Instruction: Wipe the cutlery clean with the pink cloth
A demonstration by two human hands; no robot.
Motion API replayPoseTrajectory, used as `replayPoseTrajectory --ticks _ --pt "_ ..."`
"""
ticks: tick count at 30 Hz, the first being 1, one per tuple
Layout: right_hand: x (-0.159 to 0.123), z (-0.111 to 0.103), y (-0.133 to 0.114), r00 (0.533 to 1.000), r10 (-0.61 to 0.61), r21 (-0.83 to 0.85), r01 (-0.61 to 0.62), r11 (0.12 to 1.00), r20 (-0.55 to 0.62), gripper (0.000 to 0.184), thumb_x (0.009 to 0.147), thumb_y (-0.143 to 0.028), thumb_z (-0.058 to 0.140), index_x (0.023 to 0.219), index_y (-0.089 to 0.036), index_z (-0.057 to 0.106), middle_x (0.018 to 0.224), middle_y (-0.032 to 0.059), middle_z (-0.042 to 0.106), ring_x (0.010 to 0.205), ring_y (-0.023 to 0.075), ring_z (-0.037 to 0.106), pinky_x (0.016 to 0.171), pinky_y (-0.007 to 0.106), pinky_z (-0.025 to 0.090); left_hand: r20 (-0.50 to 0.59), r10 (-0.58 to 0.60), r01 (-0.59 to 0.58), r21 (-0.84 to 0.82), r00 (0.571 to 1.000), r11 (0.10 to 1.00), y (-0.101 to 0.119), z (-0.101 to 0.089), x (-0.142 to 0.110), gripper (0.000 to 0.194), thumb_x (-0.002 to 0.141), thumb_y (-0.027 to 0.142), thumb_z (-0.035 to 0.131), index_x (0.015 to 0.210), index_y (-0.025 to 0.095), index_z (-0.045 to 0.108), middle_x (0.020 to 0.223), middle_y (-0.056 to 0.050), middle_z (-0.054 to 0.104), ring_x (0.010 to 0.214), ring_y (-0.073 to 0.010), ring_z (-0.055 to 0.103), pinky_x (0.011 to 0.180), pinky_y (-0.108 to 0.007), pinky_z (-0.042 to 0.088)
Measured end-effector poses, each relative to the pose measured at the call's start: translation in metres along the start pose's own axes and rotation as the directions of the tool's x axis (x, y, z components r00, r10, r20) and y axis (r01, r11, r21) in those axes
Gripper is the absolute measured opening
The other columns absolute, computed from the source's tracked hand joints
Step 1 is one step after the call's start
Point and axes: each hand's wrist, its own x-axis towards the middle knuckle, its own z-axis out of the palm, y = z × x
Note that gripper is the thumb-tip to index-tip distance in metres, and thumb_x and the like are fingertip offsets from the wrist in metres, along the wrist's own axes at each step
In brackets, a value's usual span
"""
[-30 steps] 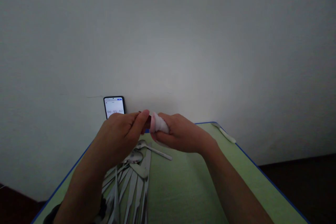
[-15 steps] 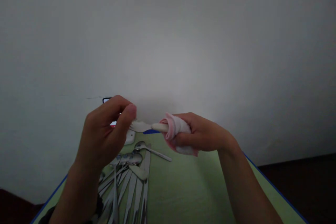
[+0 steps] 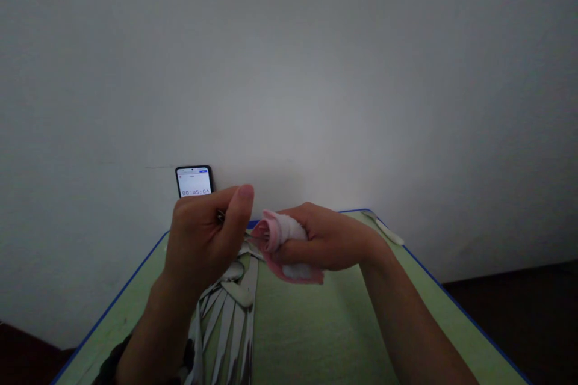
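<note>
My left hand is closed around the head of a fork, with a small metal glint showing between thumb and forefinger. Most of the fork is hidden by my fingers and the cloth. A rolled white and pink cloth is wrapped in my right hand, thumb pressed along its near side. The cloth's open end faces my left hand and almost meets it. Below my left hand lies a pile of metal cutlery, with a white-handled piece on top; my left forearm covers part of it.
A phone showing a timer leans against the wall behind my left hand. One white-handled utensil lies at the table's back right corner. The green table has a blue edge and stands against the pale wall.
My hands have come closer together, and the fork's pale handle has gone out of sight at the cloth. My left hand moved right, uncovering more of the phone; my right hand shifted slightly left.
</note>
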Motion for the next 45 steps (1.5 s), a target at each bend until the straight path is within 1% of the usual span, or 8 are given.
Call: replayPoseTrajectory --ticks 9,20,25,27,29,33,39,45 --pt "0.006 0.003 0.006 0.998 -0.042 -0.012 0.042 0.999 0.045 0.014 0.077 -0.026 0.051 0.072 -0.013 0.055 0.06 -0.0021 0.051 0.055 0.0084 0.047 0.052 0.019 0.038 0.122 0.069 -0.071 0.011 0.99 0.997 0.003 0.009 0.0 0.044 0.082 0.028 0.049 0.041 0.017 0.036 0.037 0.008 0.029 0.035 -0.0049 0.028 0.038 -0.019 0.024" --pt "-0.007 -0.011 0.007 0.998 0.052 -0.077 -0.054 0.996 -0.032 0.018 0.081 -0.027 0.05 0.09 -0.013 0.056 0.071 -0.001 0.053 0.057 0.0078 0.044 0.051 0.018 0.036 -0.049 -0.341 0.34 -0.013 0.939 0.94 -0.015 -0.005 0.0 0.047 0.082 0.04 0.052 0.041 0.02 0.042 0.03 0.007 0.038 0.03 -0.0077 0.042 0.033 -0.019 0.03" --pt "-0.016 -0.016 0.011 0.991 0.073 -0.027 -0.077 0.997 -0.111 0.026 0.08 -0.034 0.052 0.093 -0.012 0.058 0.07 -0.001 0.053 0.057 0.0081 0.044 0.05 0.018 0.036 0.199 -0.321 0.347 -0.111 0.926 0.932 -0.02 -0.011 -0.002 0.042 0.082 0.042 0.052 0.047 0.021 0.042 0.032 0.007 0.042 0.029 -0.0079 0.045 0.031 -0.018 0.03" --pt "-0.02 -0.019 0.015 0.986 0.091 -0.005 -0.093 0.996 -0.143 0.027 0.079 -0.036 0.053 0.09 -0.011 0.06 0.066 -0.0017 0.051 0.055 0.0079 0.043 0.049 0.019 0.035 0.416 -0.236 0.355 -0.236 0.878 0.905 -0.027 -0.015 -0.005 0.03 0.082 0.039 0.052 0.058 0.02 0.051 0.039 0.005 0.052 0.031 -0.0091 0.048 0.032 -0.017 0.036" --pt "-0.022 -0.022 0.019 0.977 0.098 0.001 -0.1 0.995 -0.19 0.028 0.079 -0.037 0.053 0.087 -0.011 0.061 0.062 -0.0023 0.05 0.052 0.0076 0.041 0.048 0.019 0.034 0.637 -0.123 0.401 -0.312 0.761 0.861 -0.036 -0.02 -0.008 0.019 0.083 0.035 0.051 0.075 0.02 0.06 0.055 0.0 0.065 0.039 -0.0111 0.057 0.038 -0.019 0.045" --pt "-0.022 -0.023 0.022 0.966 0.102 -0.019 -0.109 0.994 -0.237 0.031 0.078 -0.038 0.056 0.09 -0.011 0.063 0.064 -0.0018 0.052 0.052 0.0071 0.041 0.048 0.019 0.034 0.808 -0.018 0.439 -0.301 0.589 0.846 -0.047 -0.029 -0.012 0.025 0.09 0.031 0.043 0.091 0.02 0.066 0.077 -0.005 0.072 0.056 -0.0142 0.065 0.053 -0.022 0.053" --pt "-0.026 -0.02 0.016 0.968 0.041 -0.119 -0.073 0.99 -0.246 0.033 0.081 -0.035 0.055 0.104 -0.013 0.062 0.077 0.0002 0.059 0.062 0.0091 0.047 0.057 0.02 0.038 0.821 -0.043 0.391 -0.224 0.569 0.893 -0.042 -0.027 -0.009 0.027 0.09 0.033 0.044 0.083 0.021 0.067 0.065 -0.001 0.069 0.055 -0.0137 0.064 0.054 -0.021 0.05" --pt "-0.022 -0.014 0.006 0.989 0.044 -0.25 -0.079 0.965 -0.143 0.025 0.086 -0.033 0.051 0.098 -0.015 0.062 0.077 0.0006 0.06 0.065 0.0104 0.049 0.062 0.022 0.038 0.824 -0.005 0.492 -0.334 0.567 0.804 -0.035 -0.016 -0.006 0.028 0.091 0.034 0.041 0.078 0.018 0.06 0.067 -0.002 0.069 0.053 -0.012 0.063 0.051 -0.02 0.049"
